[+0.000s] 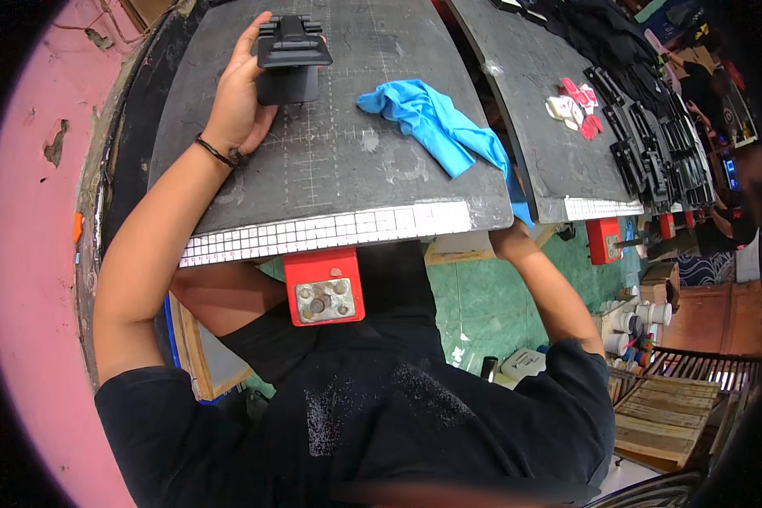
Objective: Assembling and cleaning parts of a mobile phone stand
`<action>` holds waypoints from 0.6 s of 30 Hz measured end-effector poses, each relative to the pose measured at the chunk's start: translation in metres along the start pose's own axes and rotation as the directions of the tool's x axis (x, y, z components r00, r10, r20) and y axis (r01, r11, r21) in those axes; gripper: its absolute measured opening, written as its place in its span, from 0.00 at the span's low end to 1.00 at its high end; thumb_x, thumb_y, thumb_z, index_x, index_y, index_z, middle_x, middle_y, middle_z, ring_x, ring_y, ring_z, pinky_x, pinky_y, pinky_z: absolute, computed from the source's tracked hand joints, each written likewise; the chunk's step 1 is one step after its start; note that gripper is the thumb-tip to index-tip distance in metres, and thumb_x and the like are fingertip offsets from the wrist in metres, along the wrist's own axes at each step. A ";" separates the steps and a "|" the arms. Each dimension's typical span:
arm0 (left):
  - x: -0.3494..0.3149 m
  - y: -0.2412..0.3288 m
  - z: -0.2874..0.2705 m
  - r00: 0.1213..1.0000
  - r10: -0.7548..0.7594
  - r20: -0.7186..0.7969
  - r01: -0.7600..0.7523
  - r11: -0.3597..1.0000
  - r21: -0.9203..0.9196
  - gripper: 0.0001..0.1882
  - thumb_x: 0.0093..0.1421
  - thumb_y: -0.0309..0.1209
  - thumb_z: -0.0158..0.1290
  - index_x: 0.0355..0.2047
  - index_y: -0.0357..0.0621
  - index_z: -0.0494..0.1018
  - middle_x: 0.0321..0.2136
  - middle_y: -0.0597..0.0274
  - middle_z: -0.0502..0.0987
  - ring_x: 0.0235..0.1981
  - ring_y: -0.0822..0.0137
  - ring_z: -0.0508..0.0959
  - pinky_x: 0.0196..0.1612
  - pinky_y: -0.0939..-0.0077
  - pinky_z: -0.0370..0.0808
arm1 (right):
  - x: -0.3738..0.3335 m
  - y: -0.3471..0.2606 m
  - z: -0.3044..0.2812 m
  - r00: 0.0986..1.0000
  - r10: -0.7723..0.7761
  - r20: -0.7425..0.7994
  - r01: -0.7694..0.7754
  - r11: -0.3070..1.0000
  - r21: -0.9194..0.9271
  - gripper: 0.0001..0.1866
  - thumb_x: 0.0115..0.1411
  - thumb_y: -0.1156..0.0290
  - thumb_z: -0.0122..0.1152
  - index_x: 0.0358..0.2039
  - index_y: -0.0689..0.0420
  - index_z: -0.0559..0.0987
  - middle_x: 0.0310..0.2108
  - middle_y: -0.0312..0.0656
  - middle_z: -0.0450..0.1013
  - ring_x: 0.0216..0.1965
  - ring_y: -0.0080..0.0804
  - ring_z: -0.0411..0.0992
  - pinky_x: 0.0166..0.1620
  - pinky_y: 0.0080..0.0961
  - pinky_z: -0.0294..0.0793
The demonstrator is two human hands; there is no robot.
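Dark gridded board [330,161]: left hand [239,97] grips black ridged clamp [289,55]; right hand hidden.

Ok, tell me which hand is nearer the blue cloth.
Right. The right hand is hidden under the dark board's edge, just below the blue cloth; the left hand holds a black clamp farther left.

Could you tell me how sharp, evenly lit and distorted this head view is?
Head view: strong fisheye bending, so the dark grey gridded work board curves along its edges; a black vignette rings the frame; lighting is soft and even, without harsh glare; the left hand holding the black plastic clip part is sharp; the bottom edge smears.
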State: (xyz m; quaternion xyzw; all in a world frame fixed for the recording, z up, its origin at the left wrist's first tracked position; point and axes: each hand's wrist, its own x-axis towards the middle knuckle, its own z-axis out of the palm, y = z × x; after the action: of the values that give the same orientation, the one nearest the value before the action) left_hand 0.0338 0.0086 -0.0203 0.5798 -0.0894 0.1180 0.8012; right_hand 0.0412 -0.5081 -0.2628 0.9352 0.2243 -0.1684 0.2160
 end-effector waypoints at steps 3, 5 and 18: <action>-0.001 0.003 0.003 0.999 0.010 0.035 -0.011 1.000 0.020 0.28 0.79 0.37 0.33 0.77 0.53 0.47 0.65 0.36 0.71 0.60 0.50 0.78 0.64 0.61 0.76 | 0.010 -0.031 -0.007 0.903 -0.152 -0.402 0.273 0.925 0.263 0.24 0.65 0.63 0.61 0.61 0.54 0.78 0.63 0.51 0.73 0.65 0.55 0.68 0.65 0.50 0.68; -0.002 0.006 0.004 1.000 -0.008 0.028 0.007 1.000 0.015 0.27 0.79 0.38 0.33 0.76 0.55 0.49 0.65 0.36 0.70 0.62 0.50 0.77 0.65 0.61 0.75 | 0.049 -0.072 -0.015 0.820 -0.217 -0.529 0.500 0.722 0.478 0.24 0.66 0.63 0.59 0.62 0.53 0.77 0.63 0.51 0.73 0.65 0.56 0.68 0.66 0.53 0.66; 0.002 0.007 -0.008 0.992 -0.034 0.125 0.048 0.993 -0.107 0.25 0.79 0.38 0.34 0.73 0.54 0.57 0.66 0.33 0.69 0.64 0.42 0.74 0.67 0.57 0.74 | 0.117 -0.146 -0.034 0.807 -0.152 -0.570 0.538 0.587 0.605 0.23 0.68 0.61 0.58 0.61 0.53 0.77 0.63 0.53 0.72 0.65 0.57 0.68 0.66 0.51 0.67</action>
State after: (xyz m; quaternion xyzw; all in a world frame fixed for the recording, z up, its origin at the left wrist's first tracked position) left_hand 0.0338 0.0188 -0.0159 0.5428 -0.1330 0.0604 0.8271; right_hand 0.0751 -0.3334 -0.3301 0.8860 0.3630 -0.0583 -0.2827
